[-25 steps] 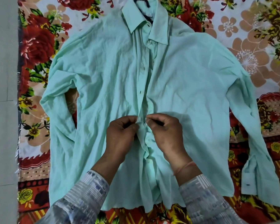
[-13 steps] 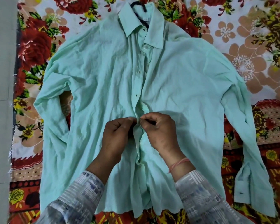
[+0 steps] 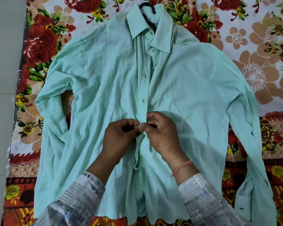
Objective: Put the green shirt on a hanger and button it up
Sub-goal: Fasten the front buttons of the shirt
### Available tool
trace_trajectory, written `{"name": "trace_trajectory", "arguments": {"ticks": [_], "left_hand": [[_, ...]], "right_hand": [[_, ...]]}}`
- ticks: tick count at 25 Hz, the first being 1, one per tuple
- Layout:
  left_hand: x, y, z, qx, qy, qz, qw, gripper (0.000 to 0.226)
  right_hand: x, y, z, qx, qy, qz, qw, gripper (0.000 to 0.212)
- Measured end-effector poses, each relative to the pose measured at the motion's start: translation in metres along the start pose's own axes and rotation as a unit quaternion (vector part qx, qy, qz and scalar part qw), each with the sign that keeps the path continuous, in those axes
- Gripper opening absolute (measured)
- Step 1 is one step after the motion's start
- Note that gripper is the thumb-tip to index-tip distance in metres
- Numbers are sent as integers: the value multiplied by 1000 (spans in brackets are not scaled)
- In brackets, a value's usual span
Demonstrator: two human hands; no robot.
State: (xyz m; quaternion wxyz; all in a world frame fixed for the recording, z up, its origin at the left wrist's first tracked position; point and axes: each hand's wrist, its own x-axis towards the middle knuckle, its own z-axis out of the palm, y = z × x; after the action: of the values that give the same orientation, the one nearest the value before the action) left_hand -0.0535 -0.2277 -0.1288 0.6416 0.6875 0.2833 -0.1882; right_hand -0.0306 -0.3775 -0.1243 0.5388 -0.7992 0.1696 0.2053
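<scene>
Shirt point(image 3: 178, 82) lies flat on a floral sheet point(image 3: 260, 46), hanger point(image 3: 148, 7) hooked at its collar; left hand point(image 3: 119, 137) and right hand point(image 3: 162, 134) fingers pinch its placket.

Soft even light — edges blurred, bowed.

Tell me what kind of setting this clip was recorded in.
Probably a home, likely a bedroom: the green shirt lies on a floral bedsheet that looks spread over a bed or mattress, with plain pale tiled floor beside it. Both hands, left hand and right hand, work bare at the placket.
</scene>
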Motion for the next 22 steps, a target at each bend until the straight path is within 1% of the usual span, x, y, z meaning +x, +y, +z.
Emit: {"name": "trace_trajectory", "arguments": {"ticks": [2,3,4,5,6,7,8,9,10,12,13,14,16,18,19,20,22], "left_hand": [[-3,5,-1,-26,-14,-12,1000,3],[-4,6,-1,-38,-22,-25,999,8],[-3,7,-1,-40,-26,-40,998,14],[-3,9,-2,-33,-19,-53,998,18],[-2,10,-2,-5,3,-55,998,21],[0,11,-2,54,42,-33,997,20],[2,14,-2,124,88,12,988,15],[3,20,0,181,129,63,973,9],[4,28,5,201,160,108,960,7],[12,43,17,192,169,160,953,20],[19,51,25,192,163,169,953,24],[27,56,31,198,160,168,952,23],[45,59,35,205,160,135,956,18],[58,56,30,154,170,78,970,17],[63,54,26,97,166,48,980,16],[65,52,22,33,160,22,986,16],[66,49,17,-67,146,-12,987,18]], "right_hand": [[3,3,2,86,-14,41,995,21],[4,5,2,127,-22,56,990,24],[5,7,2,149,-31,62,986,25],[6,7,0,146,-41,56,987,25],[6,7,-2,116,-49,38,991,21],[5,7,-4,64,-53,5,997,16],[4,6,-7,1,-60,-42,997,12],[2,4,-11,-62,-71,-97,991,9],[0,2,-12,-124,-78,-150,978,9],[1,-1,-13,-250,-80,-216,940,21],[3,-2,-12,-282,-74,-232,928,27],[5,-3,-12,-277,-61,-239,929,28],[15,-9,-14,-207,-1,-239,949,18],[29,-15,-17,-152,77,-246,954,11],[37,-18,-18,-137,89,-252,954,11],[44,-21,-17,-127,81,-252,956,12],[55,-24,-11,-133,36,-234,962,14]]}}
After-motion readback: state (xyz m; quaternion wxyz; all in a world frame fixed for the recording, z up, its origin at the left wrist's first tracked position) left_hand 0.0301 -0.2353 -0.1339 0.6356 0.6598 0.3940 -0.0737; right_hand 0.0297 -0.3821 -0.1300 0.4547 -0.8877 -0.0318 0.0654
